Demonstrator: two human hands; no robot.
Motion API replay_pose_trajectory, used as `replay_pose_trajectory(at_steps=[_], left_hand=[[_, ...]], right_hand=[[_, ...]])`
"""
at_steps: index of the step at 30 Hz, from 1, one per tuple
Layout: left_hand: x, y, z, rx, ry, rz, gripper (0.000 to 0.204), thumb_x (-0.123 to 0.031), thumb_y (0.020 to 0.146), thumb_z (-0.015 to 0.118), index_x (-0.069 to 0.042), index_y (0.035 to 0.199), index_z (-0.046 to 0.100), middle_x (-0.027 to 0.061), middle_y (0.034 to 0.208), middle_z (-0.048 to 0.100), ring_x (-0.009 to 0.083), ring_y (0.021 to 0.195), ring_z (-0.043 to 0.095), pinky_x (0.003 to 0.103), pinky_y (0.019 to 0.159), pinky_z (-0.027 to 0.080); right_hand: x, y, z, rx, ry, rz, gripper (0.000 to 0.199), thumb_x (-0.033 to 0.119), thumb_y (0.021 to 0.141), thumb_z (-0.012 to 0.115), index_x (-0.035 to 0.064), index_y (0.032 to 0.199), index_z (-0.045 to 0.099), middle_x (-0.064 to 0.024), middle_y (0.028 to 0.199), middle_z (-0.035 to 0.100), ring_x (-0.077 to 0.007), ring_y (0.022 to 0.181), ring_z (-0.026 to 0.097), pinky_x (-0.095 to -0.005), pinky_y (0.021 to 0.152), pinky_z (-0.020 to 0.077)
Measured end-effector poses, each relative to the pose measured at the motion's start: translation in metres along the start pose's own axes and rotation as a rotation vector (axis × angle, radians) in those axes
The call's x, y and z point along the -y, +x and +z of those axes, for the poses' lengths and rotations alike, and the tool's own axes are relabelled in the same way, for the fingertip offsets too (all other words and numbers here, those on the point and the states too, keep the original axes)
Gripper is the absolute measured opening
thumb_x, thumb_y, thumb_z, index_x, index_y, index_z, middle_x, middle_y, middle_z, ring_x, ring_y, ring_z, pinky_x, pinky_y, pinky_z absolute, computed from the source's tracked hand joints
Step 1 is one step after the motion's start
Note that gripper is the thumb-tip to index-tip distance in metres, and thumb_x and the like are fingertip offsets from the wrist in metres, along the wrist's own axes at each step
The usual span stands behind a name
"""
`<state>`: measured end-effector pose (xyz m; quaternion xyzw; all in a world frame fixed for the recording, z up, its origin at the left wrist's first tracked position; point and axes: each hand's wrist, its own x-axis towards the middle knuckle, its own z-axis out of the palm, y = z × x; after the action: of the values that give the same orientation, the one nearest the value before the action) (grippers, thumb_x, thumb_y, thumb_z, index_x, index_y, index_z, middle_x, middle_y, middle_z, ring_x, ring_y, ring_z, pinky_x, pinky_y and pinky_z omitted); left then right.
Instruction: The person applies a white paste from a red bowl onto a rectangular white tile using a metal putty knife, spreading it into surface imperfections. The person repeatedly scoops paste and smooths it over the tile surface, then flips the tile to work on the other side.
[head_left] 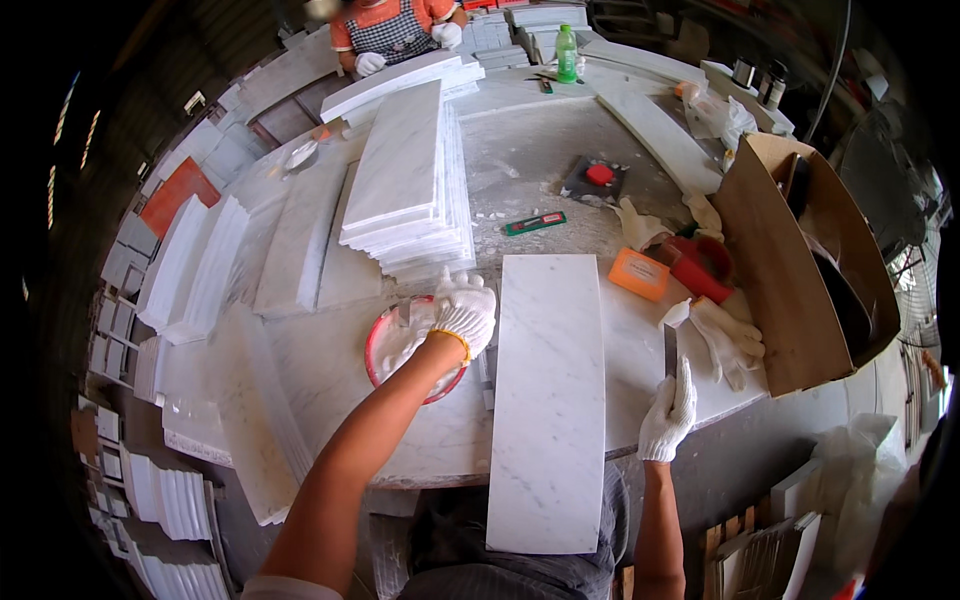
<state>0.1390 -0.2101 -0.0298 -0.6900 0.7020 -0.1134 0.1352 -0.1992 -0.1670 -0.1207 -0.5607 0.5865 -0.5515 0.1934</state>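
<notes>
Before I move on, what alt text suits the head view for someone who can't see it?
A person's gloved left hand is at a red-rimmed bowl of white material, the gloved right hand holds a grey blade, and a grey-veined white slab lies between them. Beyond are a slab stack and an aproned co-worker.

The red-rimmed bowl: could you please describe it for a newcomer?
At the worktable, find the slab reaching over the person's lap. Left of it, partly behind the left hand, sits the bowl, its round red rim unlike the pale slabs nearby.
</notes>
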Motion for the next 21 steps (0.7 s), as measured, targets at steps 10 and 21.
replay_pose_trajectory(at_steps=[10, 21], left_hand=[[0.019, 0.010, 0.050, -0.459, 0.155, -0.183, 0.020, -0.024, 0.087, 0.063, -0.010, 0.101, 0.068, 0.0080, 0.114, 0.064, 0.0244, 0.112, 0.056, 0.049, 0.110, 0.031], [-0.059, 0.015, -0.041, -0.074, -1.249, 0.113, 0.017, -0.014, 0.093, 0.066, -0.003, 0.106, 0.064, 0.0082, 0.079, 0.069, 0.0166, 0.065, 0.064, 0.031, 0.063, 0.051]], right_hand=[[0.020, 0.001, 0.001, 0.044, 0.041, 0.007, 0.039, -0.004, 0.093, 0.056, 0.0013, 0.131, 0.061, -0.0157, 0.096, 0.067, -0.0253, 0.080, 0.063, -0.0343, 0.076, 0.0512], [0.021, 0.005, -0.005, 0.050, -0.015, 0.029, 0.035, -0.005, 0.092, 0.056, -0.0010, 0.126, 0.062, -0.0200, 0.105, 0.068, -0.0333, 0.092, 0.066, -0.0389, 0.085, 0.0516]])
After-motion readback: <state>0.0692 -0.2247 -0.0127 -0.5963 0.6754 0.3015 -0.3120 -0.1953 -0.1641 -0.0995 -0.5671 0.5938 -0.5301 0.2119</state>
